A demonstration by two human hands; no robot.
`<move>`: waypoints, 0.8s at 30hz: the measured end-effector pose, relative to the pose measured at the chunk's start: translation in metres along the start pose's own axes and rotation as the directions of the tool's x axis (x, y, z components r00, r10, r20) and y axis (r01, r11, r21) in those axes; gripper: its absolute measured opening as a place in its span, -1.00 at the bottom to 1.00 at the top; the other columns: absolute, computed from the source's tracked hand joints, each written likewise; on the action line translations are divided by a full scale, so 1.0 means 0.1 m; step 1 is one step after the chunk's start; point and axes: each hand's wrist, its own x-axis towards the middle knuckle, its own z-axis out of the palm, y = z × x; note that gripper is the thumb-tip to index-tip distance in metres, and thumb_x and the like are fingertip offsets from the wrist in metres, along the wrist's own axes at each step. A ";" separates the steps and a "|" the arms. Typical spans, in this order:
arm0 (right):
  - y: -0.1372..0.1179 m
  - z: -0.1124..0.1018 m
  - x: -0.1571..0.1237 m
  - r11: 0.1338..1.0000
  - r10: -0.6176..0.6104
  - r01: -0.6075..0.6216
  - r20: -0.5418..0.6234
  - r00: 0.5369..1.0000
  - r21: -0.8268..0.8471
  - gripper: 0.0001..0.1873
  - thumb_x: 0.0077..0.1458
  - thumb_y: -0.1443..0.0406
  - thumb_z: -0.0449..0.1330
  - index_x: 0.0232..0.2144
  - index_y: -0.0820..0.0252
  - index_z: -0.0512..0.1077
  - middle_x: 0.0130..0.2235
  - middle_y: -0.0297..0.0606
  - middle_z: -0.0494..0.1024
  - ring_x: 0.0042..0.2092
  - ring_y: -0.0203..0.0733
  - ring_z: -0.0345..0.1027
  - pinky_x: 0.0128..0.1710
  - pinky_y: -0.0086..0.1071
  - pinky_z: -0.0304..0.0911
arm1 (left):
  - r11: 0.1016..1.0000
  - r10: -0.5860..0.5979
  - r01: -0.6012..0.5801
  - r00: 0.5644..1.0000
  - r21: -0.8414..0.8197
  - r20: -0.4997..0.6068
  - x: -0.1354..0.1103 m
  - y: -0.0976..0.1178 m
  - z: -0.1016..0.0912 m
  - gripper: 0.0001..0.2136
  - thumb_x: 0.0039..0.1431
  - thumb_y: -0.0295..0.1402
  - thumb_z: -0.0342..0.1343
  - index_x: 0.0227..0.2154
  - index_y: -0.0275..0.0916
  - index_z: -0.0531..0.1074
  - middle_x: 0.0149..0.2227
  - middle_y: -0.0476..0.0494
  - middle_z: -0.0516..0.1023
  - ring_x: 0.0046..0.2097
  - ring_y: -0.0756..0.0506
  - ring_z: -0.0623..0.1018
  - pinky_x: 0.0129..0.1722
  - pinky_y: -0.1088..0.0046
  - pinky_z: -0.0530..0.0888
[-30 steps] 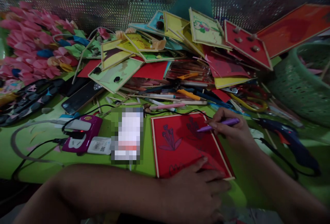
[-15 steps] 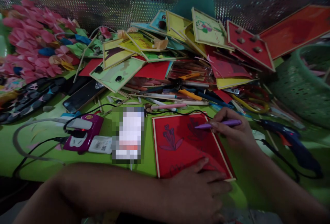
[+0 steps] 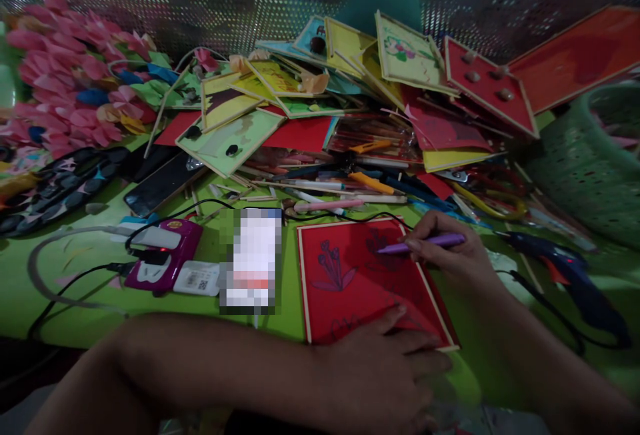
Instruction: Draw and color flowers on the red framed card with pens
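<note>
A red card [image 3: 360, 288] with a pale wooden border lies on the green table in front of me, with purple flower drawings on it. My right hand [image 3: 450, 255] pinches a purple pen [image 3: 425, 243], its tip on the upper right flower drawing. My left hand [image 3: 385, 368] lies flat, fingers stretched out, pressing on the card's near right corner. My left forearm crosses the bottom of the view.
A heap of framed coloured cards [image 3: 350, 81] and loose pens [image 3: 340, 188] fills the back. Pink paper flowers [image 3: 65, 81] sit at far left, a green basket [image 3: 585, 161] at right, a blue glue gun [image 3: 565, 275] near my right wrist, a purple charger [image 3: 160, 261] and cables at left.
The pen tip has shifted slightly left over the upper right flower drawing. My left hand stays on the card's corner.
</note>
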 end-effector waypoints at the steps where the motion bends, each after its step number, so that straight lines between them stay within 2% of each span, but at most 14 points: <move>1: 0.00 0.00 0.00 1.000 0.000 0.000 -0.002 1.000 -0.007 -0.58 0.01 -0.06 0.48 -0.48 0.07 0.46 -0.53 -0.33 0.51 -0.54 -0.24 0.32 -0.58 -0.37 0.16 | 1.000 0.003 -0.003 1.000 0.002 -0.003 0.00 0.00 0.00 -0.58 0.47 -0.16 -0.17 -0.04 -0.08 0.61 0.36 -0.02 0.43 0.37 -0.11 0.38 0.38 0.01 0.29; 8: -0.02 0.01 -0.01 1.000 -0.013 0.013 0.015 1.000 -0.013 -0.62 0.03 -0.03 0.49 -0.47 0.06 0.48 -0.53 -0.33 0.53 -0.52 -0.22 0.32 -0.54 -0.35 0.19 | 1.000 -0.003 0.003 1.000 -0.011 0.020 0.02 -0.01 -0.04 -0.55 0.49 -0.17 -0.22 -0.04 -0.09 0.61 0.35 0.02 0.45 0.36 -0.09 0.40 0.36 0.03 0.33; 14: -0.01 0.00 0.00 1.000 -0.023 0.023 0.032 0.999 -0.021 -0.57 0.00 -0.09 0.48 -0.48 0.06 0.47 -0.55 -0.33 0.51 -0.54 -0.23 0.28 -0.54 -0.33 0.16 | 1.000 -0.009 0.009 1.000 -0.003 0.004 0.01 0.00 -0.02 -0.55 0.49 -0.16 -0.23 -0.03 -0.08 0.60 0.36 0.01 0.43 0.37 -0.10 0.39 0.37 0.02 0.31; 24: 0.02 -0.01 -0.02 1.000 -0.030 0.030 0.036 0.999 0.002 -0.63 0.05 -0.01 0.49 -0.47 0.05 0.48 -0.53 -0.34 0.51 -0.50 -0.20 0.31 -0.48 -0.32 0.19 | 1.000 -0.008 0.008 1.000 -0.012 0.003 0.02 0.00 -0.03 -0.56 0.48 -0.17 -0.22 -0.06 -0.08 0.61 0.34 0.01 0.45 0.36 -0.10 0.40 0.37 0.02 0.31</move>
